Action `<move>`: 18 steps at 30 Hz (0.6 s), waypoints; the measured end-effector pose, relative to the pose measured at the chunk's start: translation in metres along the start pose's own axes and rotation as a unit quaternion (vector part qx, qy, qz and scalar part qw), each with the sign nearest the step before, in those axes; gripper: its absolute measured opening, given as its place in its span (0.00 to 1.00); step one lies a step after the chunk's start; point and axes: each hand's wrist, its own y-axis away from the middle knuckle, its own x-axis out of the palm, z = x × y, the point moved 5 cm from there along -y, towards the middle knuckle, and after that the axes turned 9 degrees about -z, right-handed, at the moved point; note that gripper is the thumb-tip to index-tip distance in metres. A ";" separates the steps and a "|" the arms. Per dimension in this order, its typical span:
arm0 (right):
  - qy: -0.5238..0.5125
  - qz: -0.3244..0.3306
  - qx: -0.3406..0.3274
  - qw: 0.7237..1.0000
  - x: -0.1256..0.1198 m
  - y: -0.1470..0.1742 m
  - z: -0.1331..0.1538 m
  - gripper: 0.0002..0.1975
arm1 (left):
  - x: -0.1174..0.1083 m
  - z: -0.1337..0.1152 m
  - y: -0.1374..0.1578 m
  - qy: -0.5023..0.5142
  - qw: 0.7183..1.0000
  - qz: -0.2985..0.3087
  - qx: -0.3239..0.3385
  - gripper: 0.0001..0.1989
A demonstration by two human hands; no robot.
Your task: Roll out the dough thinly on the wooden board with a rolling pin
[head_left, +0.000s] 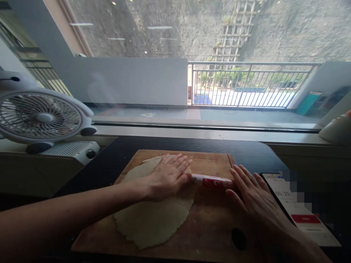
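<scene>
A flat, pale sheet of dough [156, 223] with ragged edges lies on a wooden cutting board [211, 159]. Across the board rests a slim cylinder with a red-and-white printed wrapper [210, 180], used here like a rolling pin. My left hand [170, 175] is laid flat over its left end and above the dough, fingers stretched out. The right end sits under my right hand [248, 186], whose fingers are extended and slightly spread. Both palms hide the cylinder's ends; only its middle shows.
A phone [296, 208] showing a timer lies right of the board on the dark table [246, 146]. On the left stands a white fan [44, 117] beside a small white box [74, 151]. A window sill [192, 133] borders the table's far side.
</scene>
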 end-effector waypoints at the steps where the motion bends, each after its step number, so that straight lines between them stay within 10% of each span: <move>1: -0.002 -0.004 -0.009 1.000 0.000 0.005 0.001 0.32 | -0.001 -0.003 0.006 -0.002 1.000 0.008 0.006 0.32; 11: -0.072 0.128 0.124 0.981 0.032 -0.106 -0.038 0.33 | -0.003 0.053 -0.113 -0.026 0.980 -0.057 -0.191 0.35; 18: -0.019 0.023 0.005 1.000 0.009 -0.028 -0.012 0.31 | 0.002 0.011 -0.028 -0.014 0.997 -0.056 -0.043 0.31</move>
